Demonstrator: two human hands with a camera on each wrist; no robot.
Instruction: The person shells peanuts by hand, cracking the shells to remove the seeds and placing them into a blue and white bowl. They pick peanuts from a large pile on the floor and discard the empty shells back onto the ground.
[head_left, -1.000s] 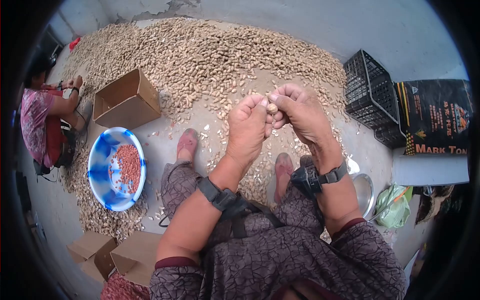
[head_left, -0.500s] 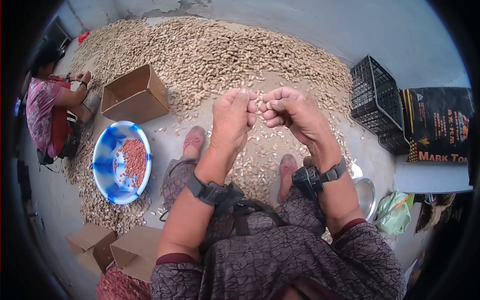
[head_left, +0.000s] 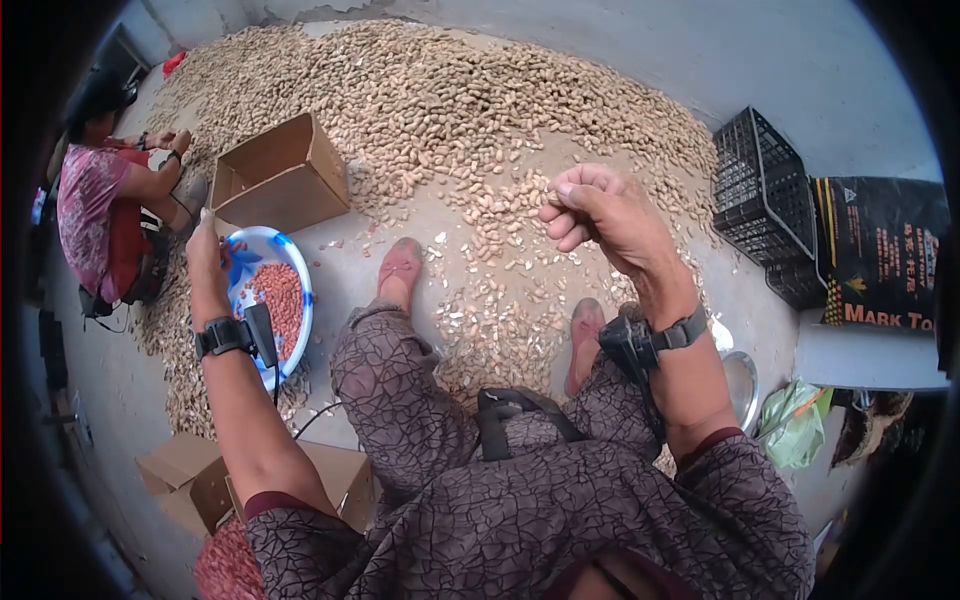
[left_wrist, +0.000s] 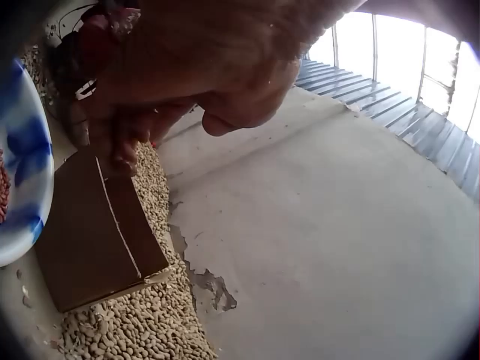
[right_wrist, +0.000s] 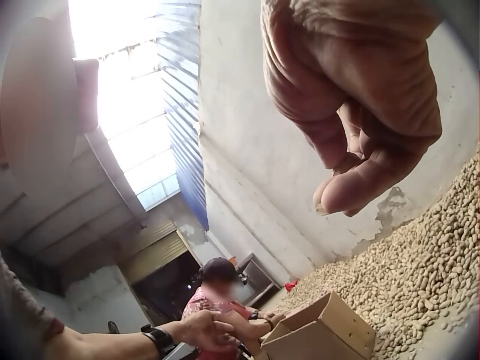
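Over the far left rim of the blue-and-white basin (head_left: 306, 325) is my left hand (head_left: 205, 255), with pink peanut kernels (head_left: 280, 295) lying in the basin. In the left wrist view, the thumb stands apart from the loosely bent fingers (left_wrist: 124, 154); the palm is hidden. My right hand (head_left: 605, 215) is raised in front of the peanut heap (head_left: 440, 110). Its thumb and forefinger pinch a small bit of peanut shell (right_wrist: 346, 162), mostly covered by the fingers.
A cardboard box (head_left: 290, 190) stands beyond the basin, near another seated person (head_left: 95, 215). Broken shells (head_left: 500, 350) litter the floor between my feet. At right are a black crate (head_left: 755, 180), a black sack (head_left: 880, 250) and a green plastic bag (head_left: 793, 420).
My hands were together on a peanut, then drew apart. The left hand has swung far left to the basin, while the right hand stays raised near its former place.
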